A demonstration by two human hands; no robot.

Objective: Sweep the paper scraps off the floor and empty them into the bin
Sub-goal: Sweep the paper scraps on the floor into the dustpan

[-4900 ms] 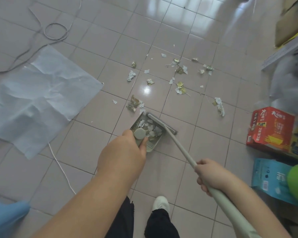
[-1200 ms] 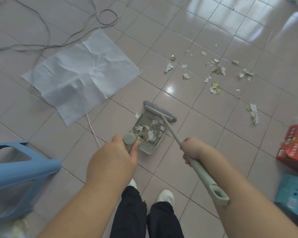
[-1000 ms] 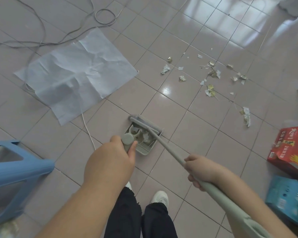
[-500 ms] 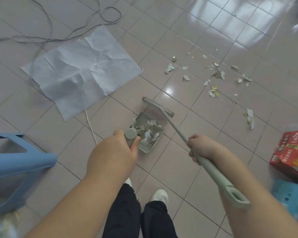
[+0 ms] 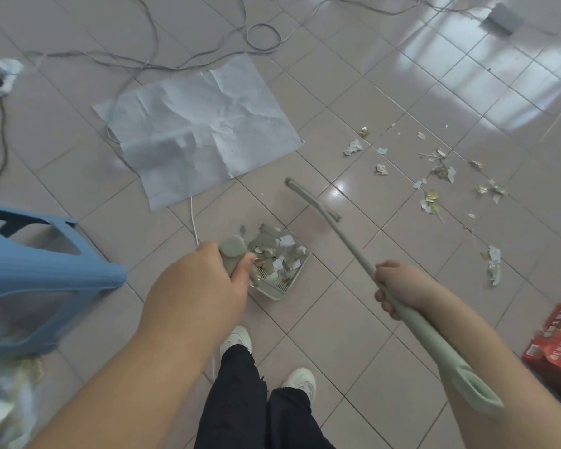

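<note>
Lifted off the tiles since earlier: grey-green plastic dustpan [image 5: 280, 265], heaped with torn paper scraps [image 5: 274, 251], gripped by left hand [image 5: 201, 286]; right hand [image 5: 402, 286] clasping pale long-handled broom [image 5: 347, 241].

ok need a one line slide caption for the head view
Left hand holds a dustpan full of scraps, right hand holds the broom; more scraps litter the tiles.
</note>
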